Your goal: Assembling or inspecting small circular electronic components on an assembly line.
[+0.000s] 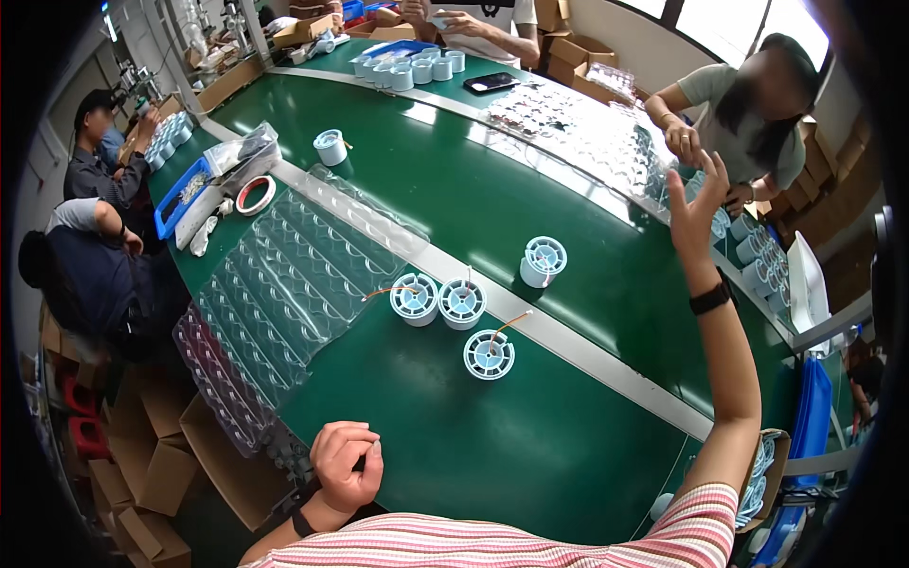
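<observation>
My left hand [348, 464] hovers at the near edge of the green table, its fingers curled in and nothing visible in them. My right arm stretches up to the right, and my right hand [699, 213] is raised with fingers apart, holding nothing I can see, close to a co-worker's hand [682, 137]. In front of me stand light-blue round housings with spoked tops: one at the left [414, 299], one beside it [463, 301] and a nearer one [489, 355]. Short wires stick out of them. Another light-blue housing [543, 262] sits past the grey strip.
Clear plastic blister trays [284, 265] cover the table's left side. A tape roll [255, 195] and a blue bin [185, 197] lie beyond them. A lone light-blue housing [330, 148] stands farther back. Cardboard boxes [156, 454] crowd the lower left. Other people work around the table.
</observation>
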Demonstrator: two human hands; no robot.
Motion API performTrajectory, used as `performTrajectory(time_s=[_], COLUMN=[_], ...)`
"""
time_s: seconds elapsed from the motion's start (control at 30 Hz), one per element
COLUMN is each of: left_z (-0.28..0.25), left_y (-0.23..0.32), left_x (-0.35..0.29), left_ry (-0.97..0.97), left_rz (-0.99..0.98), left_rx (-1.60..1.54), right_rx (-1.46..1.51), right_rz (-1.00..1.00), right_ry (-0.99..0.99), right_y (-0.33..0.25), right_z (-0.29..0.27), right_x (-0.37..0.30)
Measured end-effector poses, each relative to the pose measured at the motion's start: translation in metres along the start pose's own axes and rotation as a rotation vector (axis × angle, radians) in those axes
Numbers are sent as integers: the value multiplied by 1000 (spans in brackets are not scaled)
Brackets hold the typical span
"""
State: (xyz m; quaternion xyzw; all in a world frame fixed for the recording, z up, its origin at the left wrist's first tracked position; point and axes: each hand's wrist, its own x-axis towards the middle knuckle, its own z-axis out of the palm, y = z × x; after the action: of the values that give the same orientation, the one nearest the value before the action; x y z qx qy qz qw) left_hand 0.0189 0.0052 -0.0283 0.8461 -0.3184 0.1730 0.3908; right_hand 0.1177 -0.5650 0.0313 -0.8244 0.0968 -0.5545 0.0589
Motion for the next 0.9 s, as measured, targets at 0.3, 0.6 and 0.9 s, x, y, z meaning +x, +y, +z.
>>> performTrajectory(time_s=[0.3,0.6,0.9], left_z=[0,-2,1], left_y=[0,-1,-3], left_x=[3,-3,-2], left_ry=[13,12,28], left_rz=[13,6,27], left_rx=[-15,-30,-48], right_rx=[603,481,451], right_rz=[-769,-709,-594], right_ry=[-953,-945,-978], right_y=[-232,-278,-293], right_z=[-81,-22,-6], right_x=[-50,-65,-76])
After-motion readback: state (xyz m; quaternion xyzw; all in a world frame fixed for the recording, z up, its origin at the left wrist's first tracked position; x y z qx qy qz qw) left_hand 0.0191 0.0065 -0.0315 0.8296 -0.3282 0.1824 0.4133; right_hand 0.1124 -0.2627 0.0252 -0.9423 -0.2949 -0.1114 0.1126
